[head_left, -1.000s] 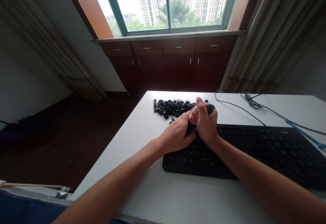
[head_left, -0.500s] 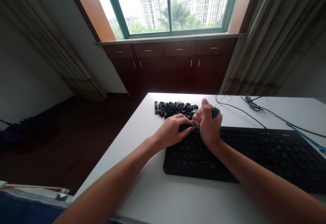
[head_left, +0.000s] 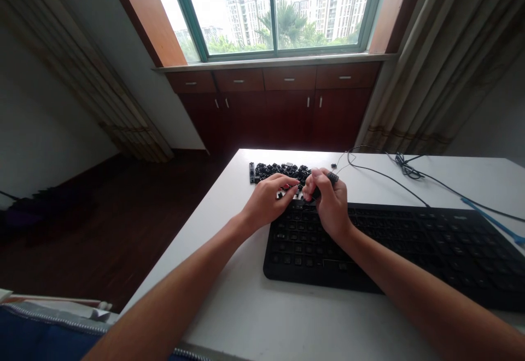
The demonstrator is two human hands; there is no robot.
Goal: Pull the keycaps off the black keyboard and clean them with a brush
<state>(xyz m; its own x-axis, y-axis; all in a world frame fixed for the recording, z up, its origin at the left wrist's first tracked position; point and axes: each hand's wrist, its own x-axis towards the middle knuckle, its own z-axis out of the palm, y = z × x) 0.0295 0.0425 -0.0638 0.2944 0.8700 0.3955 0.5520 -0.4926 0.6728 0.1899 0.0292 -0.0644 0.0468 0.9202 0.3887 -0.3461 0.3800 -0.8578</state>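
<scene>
A black keyboard (head_left: 410, 246) lies on the white table (head_left: 295, 317). Behind its far left corner sits a pile of loose black keycaps (head_left: 279, 172). My left hand (head_left: 268, 199) reaches over the keyboard's far left edge, fingers curled down onto the keycap pile; what is under the fingertips is hidden. My right hand (head_left: 328, 202) is closed around a small black tool (head_left: 328, 178) whose end sticks out past the thumb, held over the keyboard's top left keys.
Black cables (head_left: 389, 172) and a blue cable (head_left: 492, 216) trail across the table's far right. The table's left edge drops to a dark wooden floor. Cabinets (head_left: 283, 104) stand under the window, with curtains on both sides. Blue fabric (head_left: 41, 339) lies at the bottom left.
My left hand has let go of the tool and moved forward to the keycap pile. My right hand has shifted slightly left and forward, still holding the tool.
</scene>
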